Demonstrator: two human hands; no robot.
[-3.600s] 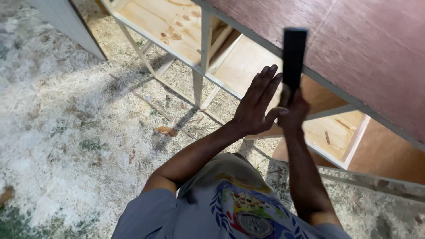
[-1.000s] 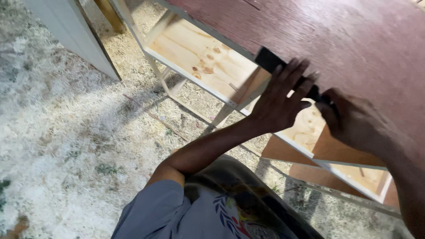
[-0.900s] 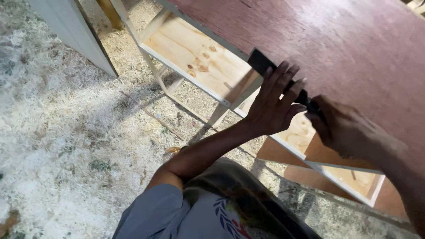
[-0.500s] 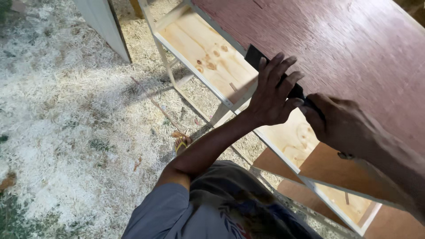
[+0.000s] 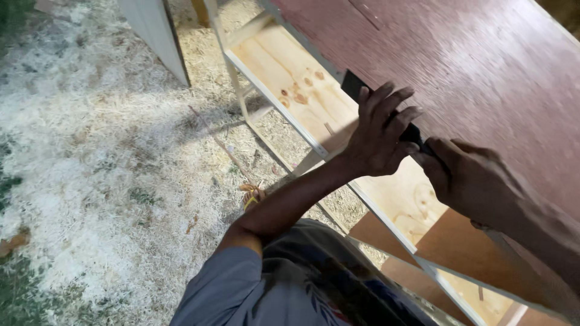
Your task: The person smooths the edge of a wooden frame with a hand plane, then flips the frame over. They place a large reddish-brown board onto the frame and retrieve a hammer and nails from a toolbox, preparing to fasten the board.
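Observation:
My left hand (image 5: 377, 136) lies with its fingers spread over a flat black tool (image 5: 351, 84), pressing it against the edge of a large reddish-brown panel (image 5: 471, 66). Beside it, my right hand (image 5: 468, 178) is closed around the tool's other end, which is mostly hidden. The panel rests on top of a pale wooden shelf frame (image 5: 284, 111) with plywood boards inside. Only the tool's upper left corner shows.
Wood shavings and sawdust (image 5: 90, 151) cover the ground on the left. A grey-white board (image 5: 154, 36) stands at the top left. A small orange scrap (image 5: 252, 192) lies on the ground by my left forearm. Lower shelf boards (image 5: 477, 259) show at the bottom right.
The black tool went from upright in front of the frame to lying flat along the panel edge. Both hands have slid with it up and left along that edge.

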